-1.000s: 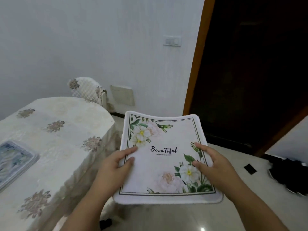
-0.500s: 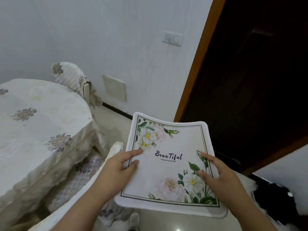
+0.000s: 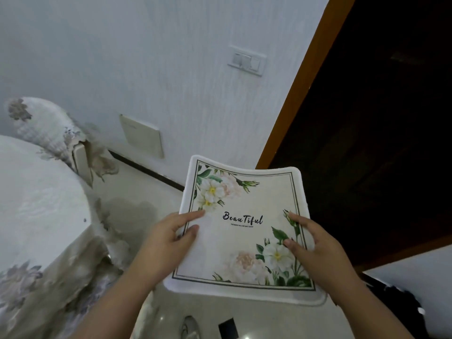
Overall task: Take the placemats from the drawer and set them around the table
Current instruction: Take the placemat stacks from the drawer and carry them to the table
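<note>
A person holds a white mat (image 3: 244, 241) in the air in front of them, one hand at each side edge. The left hand (image 3: 166, 243) grips the left edge. Two of its fingers (image 3: 193, 215) lie on the top face, just below a printed white flower, and the rest are hidden under the mat. The right hand (image 3: 315, 250) grips the right edge the same way, with two fingers (image 3: 297, 220) on top over printed green leaves. Between the two sets of fingers runs the printed word "BeauTiful". Beyond the fingers, the mat's far edge sags in the middle.

Left of the left fingers, well apart, is a surface (image 3: 36, 204) under a floral cloth, with a covered chair (image 3: 44, 128) behind it. Beyond the fingers are a white wall with a switch (image 3: 247, 61) and a dark door (image 3: 367, 118). Below the mat is pale floor.
</note>
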`<state>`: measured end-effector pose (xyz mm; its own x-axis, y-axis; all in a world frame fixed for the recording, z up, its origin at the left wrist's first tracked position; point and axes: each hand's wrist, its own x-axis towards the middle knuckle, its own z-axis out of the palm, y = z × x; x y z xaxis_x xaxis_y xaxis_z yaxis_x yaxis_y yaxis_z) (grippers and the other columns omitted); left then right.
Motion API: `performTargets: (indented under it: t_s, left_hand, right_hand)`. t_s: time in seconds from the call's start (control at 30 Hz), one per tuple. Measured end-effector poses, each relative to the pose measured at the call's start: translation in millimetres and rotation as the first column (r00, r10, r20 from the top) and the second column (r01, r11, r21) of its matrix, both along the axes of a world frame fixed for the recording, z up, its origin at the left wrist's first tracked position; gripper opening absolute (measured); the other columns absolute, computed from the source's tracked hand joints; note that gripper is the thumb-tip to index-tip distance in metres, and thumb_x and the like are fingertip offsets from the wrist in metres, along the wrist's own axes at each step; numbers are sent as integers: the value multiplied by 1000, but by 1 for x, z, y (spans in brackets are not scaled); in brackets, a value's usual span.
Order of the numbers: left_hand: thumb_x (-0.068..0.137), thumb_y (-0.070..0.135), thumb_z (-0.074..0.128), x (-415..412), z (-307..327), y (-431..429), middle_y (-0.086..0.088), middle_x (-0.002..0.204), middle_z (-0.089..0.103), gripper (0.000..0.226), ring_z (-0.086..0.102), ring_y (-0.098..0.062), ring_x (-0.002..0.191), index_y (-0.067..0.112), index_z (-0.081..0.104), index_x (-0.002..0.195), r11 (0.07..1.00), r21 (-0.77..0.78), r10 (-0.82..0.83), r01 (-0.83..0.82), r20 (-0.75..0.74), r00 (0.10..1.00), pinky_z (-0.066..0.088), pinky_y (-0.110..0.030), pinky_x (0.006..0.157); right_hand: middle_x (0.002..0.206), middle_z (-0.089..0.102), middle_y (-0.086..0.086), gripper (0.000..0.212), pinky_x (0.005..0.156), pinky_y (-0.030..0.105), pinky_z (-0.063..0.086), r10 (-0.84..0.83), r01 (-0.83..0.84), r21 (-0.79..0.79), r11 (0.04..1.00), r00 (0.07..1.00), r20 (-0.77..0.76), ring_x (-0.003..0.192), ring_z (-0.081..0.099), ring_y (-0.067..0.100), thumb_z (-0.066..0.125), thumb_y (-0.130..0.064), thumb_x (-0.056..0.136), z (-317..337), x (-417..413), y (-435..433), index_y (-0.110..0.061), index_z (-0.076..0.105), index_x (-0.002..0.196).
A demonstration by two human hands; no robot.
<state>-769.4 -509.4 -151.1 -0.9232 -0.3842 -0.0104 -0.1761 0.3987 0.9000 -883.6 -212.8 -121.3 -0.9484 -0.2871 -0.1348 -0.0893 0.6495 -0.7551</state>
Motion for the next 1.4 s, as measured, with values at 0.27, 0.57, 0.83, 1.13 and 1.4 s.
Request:
performTargets:
  t_s: [0.27, 0.57, 0.83, 1.13, 1.4]
  left_hand:
    - [94, 24, 65, -62, 11, -74, 24, 110, 63, 33, 57, 11, 100, 49, 68, 115, 983, -28, 182, -183, -16, 983, 41, -1, 74]
    - [94, 29, 63, -100, 10, -113, 28, 117, 59, 31, 53, 17, 104, 46, 67, 120, 839, -68, 543, -539, 54, 838, 40, 1, 76]
    - [94, 21, 64, -129, 24, -105, 28, 107, 60, 40, 50, 22, 99, 50, 62, 121, 572, -169, 815, -803, 7, 579, 37, 3, 75]
    - [92, 15, 67, -108, -3, -106, 24, 104, 64, 41, 54, 19, 98, 47, 67, 116, 231, -54, 973, -972, 38, 229, 39, 3, 74]
    - [95, 22, 63, -102, -23, -219, 34, 110, 54, 37, 44, 31, 97, 51, 61, 118, 143, -37, 989, -989, 54, 141, 35, 5, 75]
  right_hand:
    - [122, 54, -25, 52, 97, 41, 52, 123, -122, -67, 990, 992, 11, 118, 55, 7, 74, -33, 82, 0, -103, -98, -63, 51, 118]
    - [116, 60, -24, 51, 80, 19, 56, 500, -488, -164, 858, 865, 46, 99, 59, -8, 75, -26, 83, -12, -232, -218, -60, 56, 115]
    - [122, 54, -23, 52, 96, 28, 48, 805, -796, -140, 588, 593, 15, 108, 53, -1, 73, -29, 84, -4, -313, -329, -63, 51, 117]
    - [124, 48, -29, 54, 99, 21, 34, 978, -978, -17, 210, 210, 5, 114, 43, -5, 73, -31, 84, -9, -300, -446, -57, 50, 124]
    - [126, 53, -18, 54, 101, 25, 37, 994, -993, 52, 103, 102, -25, 118, 47, 2, 72, -26, 86, -7, -281, -583, -45, 51, 131]
